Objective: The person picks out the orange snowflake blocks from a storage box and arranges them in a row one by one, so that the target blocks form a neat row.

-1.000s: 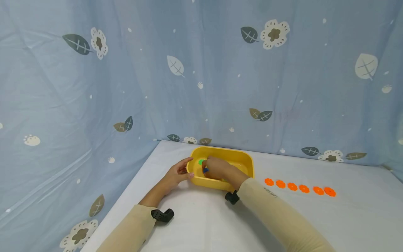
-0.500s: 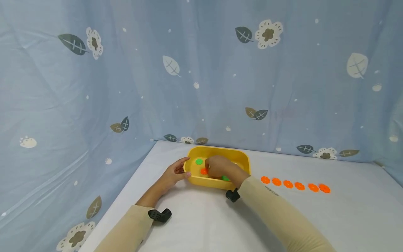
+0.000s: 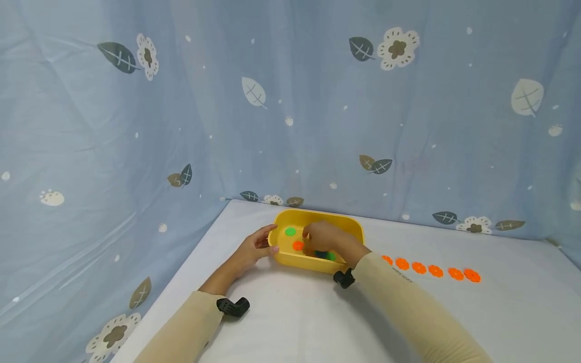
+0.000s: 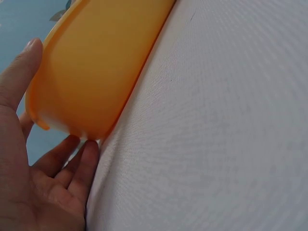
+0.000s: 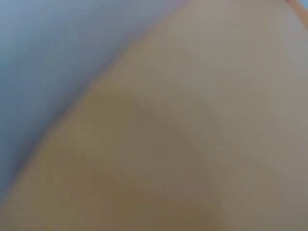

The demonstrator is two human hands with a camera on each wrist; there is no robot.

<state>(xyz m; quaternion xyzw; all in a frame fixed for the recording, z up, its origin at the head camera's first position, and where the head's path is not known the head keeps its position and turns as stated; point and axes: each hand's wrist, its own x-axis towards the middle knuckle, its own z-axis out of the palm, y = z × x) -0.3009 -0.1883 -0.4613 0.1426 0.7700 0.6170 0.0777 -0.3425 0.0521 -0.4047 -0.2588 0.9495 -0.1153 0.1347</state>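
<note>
A yellow plastic basin [image 3: 290, 259] stands at the back of the white table. My left hand [image 3: 249, 252] holds its left end, thumb at the near rim and fingers against the outer wall; the left wrist view shows the fingertips [image 4: 89, 149] low on that wall. Inside the basin, my right hand [image 3: 326, 236] reaches down with bent fingers, and I cannot tell whether it holds anything. A green flower-shaped piece [image 3: 290, 231] and an orange one [image 3: 298, 245] lie left of it. A dark blue piece [image 3: 321, 254] and another green piece [image 3: 331, 256] show under the hand.
To the right of the basin, several orange flower-shaped pieces [image 3: 436, 271] lie in a row on the white tablecloth [image 3: 281, 322]. The right sleeve [image 3: 408, 302] overlaps the row's left end. A blue patterned curtain [image 3: 308, 126] hangs behind and left. The right wrist view is a blur.
My right hand has shifted right within the basin, uncovering the orange piece near its left end. A blue piece that showed at its fingers is now seen under the hand. The left hand stays put.
</note>
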